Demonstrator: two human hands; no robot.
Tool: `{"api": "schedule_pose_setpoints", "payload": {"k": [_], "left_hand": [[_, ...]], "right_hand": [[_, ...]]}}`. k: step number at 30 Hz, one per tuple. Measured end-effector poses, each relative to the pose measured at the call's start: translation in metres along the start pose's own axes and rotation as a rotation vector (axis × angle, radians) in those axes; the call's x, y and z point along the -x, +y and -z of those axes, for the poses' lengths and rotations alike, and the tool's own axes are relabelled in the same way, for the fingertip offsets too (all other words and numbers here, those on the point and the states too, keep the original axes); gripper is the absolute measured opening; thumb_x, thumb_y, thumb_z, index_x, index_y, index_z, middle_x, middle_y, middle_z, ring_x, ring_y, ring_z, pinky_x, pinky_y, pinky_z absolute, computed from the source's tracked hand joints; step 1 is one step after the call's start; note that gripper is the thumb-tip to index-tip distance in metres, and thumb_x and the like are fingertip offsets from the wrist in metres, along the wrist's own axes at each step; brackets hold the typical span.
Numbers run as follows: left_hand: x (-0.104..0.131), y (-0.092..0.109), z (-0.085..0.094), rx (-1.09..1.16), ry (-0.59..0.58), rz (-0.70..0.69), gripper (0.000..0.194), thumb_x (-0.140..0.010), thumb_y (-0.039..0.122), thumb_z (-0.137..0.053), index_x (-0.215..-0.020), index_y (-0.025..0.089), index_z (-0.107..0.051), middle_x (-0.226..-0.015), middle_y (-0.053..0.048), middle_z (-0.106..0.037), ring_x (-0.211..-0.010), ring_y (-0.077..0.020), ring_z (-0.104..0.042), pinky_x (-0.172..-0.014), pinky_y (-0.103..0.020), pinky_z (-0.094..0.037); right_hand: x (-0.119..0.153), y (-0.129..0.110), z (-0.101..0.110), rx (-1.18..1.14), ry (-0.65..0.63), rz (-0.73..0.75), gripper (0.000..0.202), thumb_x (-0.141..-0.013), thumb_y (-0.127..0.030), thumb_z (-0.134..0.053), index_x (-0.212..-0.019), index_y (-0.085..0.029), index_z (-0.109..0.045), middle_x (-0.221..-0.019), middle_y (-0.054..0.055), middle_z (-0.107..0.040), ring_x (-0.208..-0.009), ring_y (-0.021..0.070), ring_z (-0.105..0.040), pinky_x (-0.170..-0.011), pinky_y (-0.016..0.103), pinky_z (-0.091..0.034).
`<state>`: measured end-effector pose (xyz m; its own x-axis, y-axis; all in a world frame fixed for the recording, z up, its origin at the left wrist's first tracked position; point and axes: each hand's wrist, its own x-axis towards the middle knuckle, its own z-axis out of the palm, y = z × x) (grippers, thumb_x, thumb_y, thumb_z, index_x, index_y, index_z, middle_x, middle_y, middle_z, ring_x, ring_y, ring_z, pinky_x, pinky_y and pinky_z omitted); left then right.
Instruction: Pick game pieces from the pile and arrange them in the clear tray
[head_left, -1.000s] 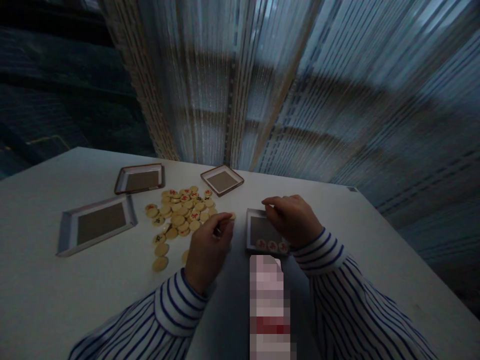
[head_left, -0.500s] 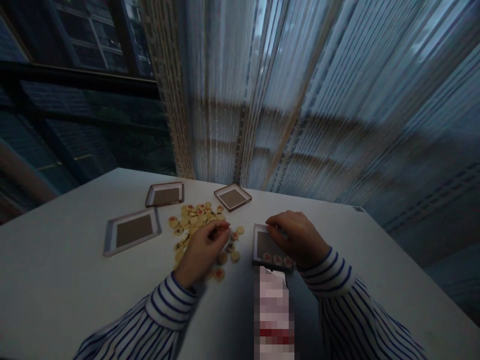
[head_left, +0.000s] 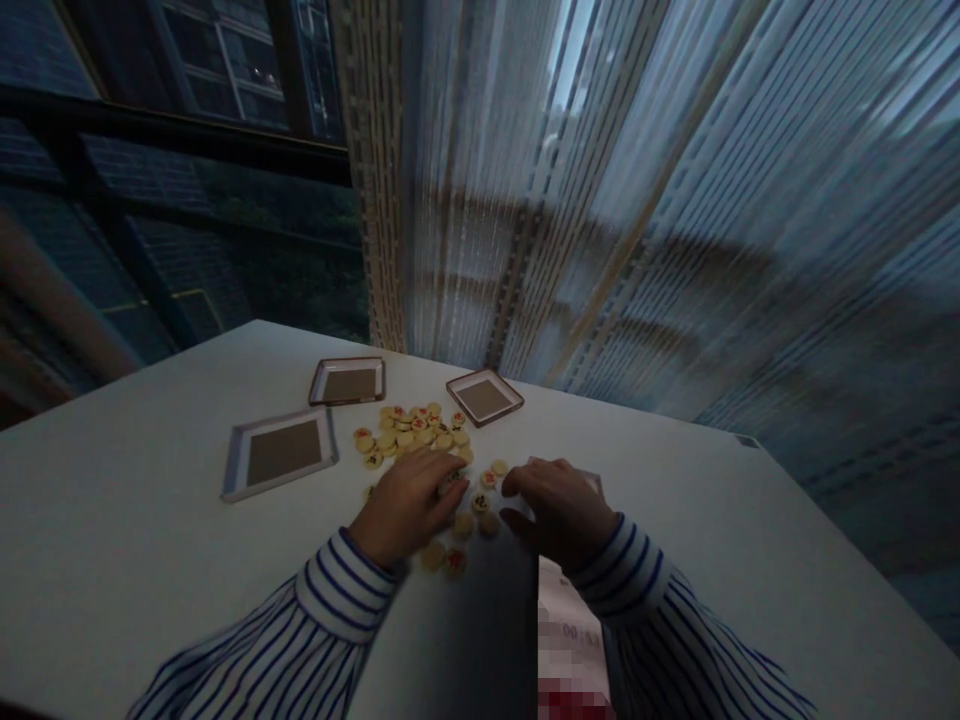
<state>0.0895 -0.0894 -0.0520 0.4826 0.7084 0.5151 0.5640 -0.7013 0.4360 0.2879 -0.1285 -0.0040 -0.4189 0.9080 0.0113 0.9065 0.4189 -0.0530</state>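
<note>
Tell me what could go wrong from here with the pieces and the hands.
The left hand is low beside the heap, so it might nudge pieces out of place.
The right hand's fingertips are close to several loose pieces; a sideways sweep could scatter them.
The right hand also hides most of the tray in this view, so the tray could perhaps get bumped.

A string curtain [head_left: 645, 180] hangs beyond the white table [head_left: 720, 560], beside dark bars [head_left: 225, 148].
</note>
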Motion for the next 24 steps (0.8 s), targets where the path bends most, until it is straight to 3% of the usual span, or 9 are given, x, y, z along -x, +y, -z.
{"api": "schedule_pose_setpoints", "payload": {"k": [8, 24], "left_hand": [[0.002, -0.004, 0.000, -0.055, 0.002, -0.031, 0.020, -0.085, 0.024, -0.046, -0.097, 0.017, -0.060, -0.092, -0.008, -0.066, -0.087, -0.0204, -0.058, -0.078, -0.035, -0.045], [0.003, -0.006, -0.004, -0.080, 0.056, -0.097, 0.018, -0.085, 0.022, -0.047, -0.095, 0.015, -0.060, -0.090, -0.008, -0.067, -0.084, -0.0201, -0.060, -0.075, -0.036, -0.048]], "right_hand": [[-0.003, -0.009, -0.017, 0.022, -0.048, -0.007, 0.021, -0.083, -0.037, -0.049, -0.089, -0.018, -0.056, -0.086, 0.006, -0.067, -0.085, 0.0212, -0.060, -0.071, 0.032, -0.034], [-0.010, -0.016, -0.029, 0.079, -0.099, -0.023, 0.016, -0.084, -0.027, -0.044, -0.089, -0.017, -0.056, -0.084, 0.006, -0.067, -0.083, 0.0200, -0.060, -0.068, 0.031, -0.034]]}}
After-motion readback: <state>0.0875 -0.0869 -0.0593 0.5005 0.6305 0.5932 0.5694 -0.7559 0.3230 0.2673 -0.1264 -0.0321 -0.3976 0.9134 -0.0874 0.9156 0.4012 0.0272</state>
